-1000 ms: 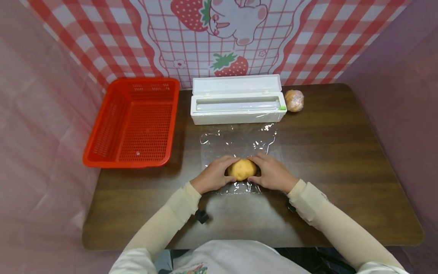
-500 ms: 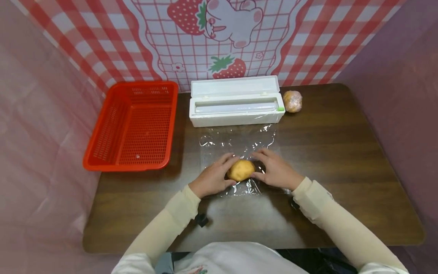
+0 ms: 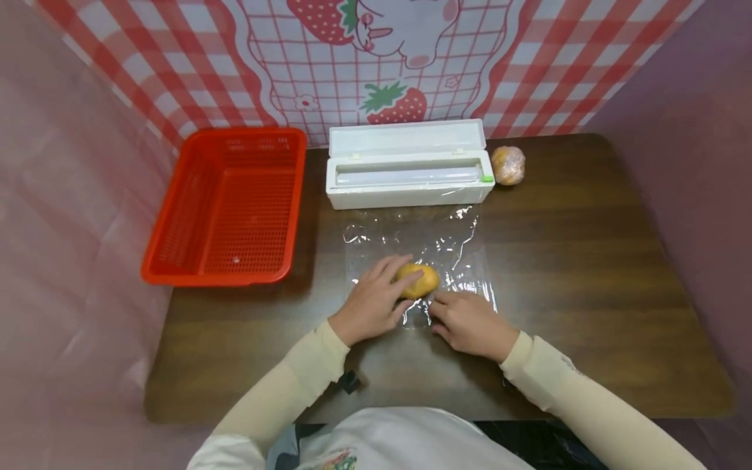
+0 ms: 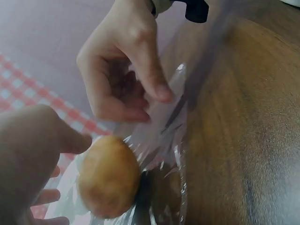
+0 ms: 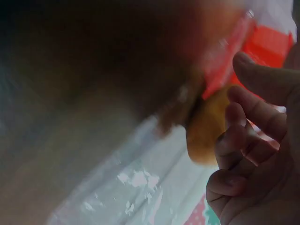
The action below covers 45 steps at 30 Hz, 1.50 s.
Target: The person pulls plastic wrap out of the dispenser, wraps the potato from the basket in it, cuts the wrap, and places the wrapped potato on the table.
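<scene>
A yellow potato point(image 3: 424, 281) lies on a sheet of clear plastic film point(image 3: 405, 235) on the table. My left hand point(image 3: 371, 301) is spread at its left side, one finger across its top. In the left wrist view the thumb comes close to the potato point(image 4: 110, 176), and the other fingers stand a little off it. My right hand point(image 3: 467, 323) is low at the film's near edge, right of the potato. Its fingers are loosely bent, the thumb point(image 5: 262, 79) stands apart from them, and no held thing shows between them.
A white film box point(image 3: 411, 189) with raised lid stands behind the film, a roll inside. A wrapped round item point(image 3: 508, 165) sits at its right end. A red plastic basket point(image 3: 235, 274) is at the left. A checked cloth point(image 3: 564, 72) hangs behind the table.
Both hands were around the potato. The right hand has come off it toward the near edge of the film. The left fingers have spread over the potato, which has turned slightly.
</scene>
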Each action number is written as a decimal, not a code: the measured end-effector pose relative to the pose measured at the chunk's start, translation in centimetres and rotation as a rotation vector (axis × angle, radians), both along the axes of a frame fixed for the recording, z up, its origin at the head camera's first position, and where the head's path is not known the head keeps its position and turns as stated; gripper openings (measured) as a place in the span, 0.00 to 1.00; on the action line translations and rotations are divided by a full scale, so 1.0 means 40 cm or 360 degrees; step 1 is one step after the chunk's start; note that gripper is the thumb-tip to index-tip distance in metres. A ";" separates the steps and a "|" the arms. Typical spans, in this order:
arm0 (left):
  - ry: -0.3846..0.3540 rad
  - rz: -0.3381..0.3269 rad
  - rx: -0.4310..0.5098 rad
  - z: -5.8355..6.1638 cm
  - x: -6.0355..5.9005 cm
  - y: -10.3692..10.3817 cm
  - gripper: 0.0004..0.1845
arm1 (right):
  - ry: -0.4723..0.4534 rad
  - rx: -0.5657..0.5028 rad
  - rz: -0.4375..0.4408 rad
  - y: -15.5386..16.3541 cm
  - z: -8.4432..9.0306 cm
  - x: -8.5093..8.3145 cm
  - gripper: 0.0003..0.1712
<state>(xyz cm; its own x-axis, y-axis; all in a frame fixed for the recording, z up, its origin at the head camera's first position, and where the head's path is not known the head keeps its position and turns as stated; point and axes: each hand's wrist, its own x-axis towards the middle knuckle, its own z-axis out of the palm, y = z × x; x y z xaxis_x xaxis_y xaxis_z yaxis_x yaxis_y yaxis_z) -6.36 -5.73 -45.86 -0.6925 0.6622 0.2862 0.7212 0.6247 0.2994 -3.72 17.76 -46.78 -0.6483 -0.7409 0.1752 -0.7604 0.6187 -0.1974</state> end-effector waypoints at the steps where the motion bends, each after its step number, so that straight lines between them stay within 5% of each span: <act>1: -0.0003 -0.0010 -0.0008 -0.002 -0.003 0.006 0.26 | 0.0006 0.0039 0.0027 -0.005 -0.010 0.004 0.14; 18: -0.0029 0.0027 0.0061 -0.020 -0.018 0.041 0.14 | 0.0180 0.0058 0.0089 -0.035 -0.073 -0.002 0.10; 28: 0.0015 -0.0037 0.0155 -0.034 -0.010 0.037 0.02 | 0.0212 -0.0133 0.0022 -0.039 -0.055 -0.006 0.09; 45: -0.0054 -0.0045 0.0052 -0.031 -0.001 0.035 0.10 | 0.0340 -0.0231 -0.0013 -0.030 -0.015 -0.048 0.06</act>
<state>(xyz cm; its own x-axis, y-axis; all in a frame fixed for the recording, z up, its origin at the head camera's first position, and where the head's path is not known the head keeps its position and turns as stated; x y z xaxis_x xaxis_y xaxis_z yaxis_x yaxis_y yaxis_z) -6.38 -4.33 -47.09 -0.6834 0.6721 0.2850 0.7274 0.5938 0.3438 -5.66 16.56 -47.38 -0.5912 -0.6927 0.4130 -0.7894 0.6020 -0.1202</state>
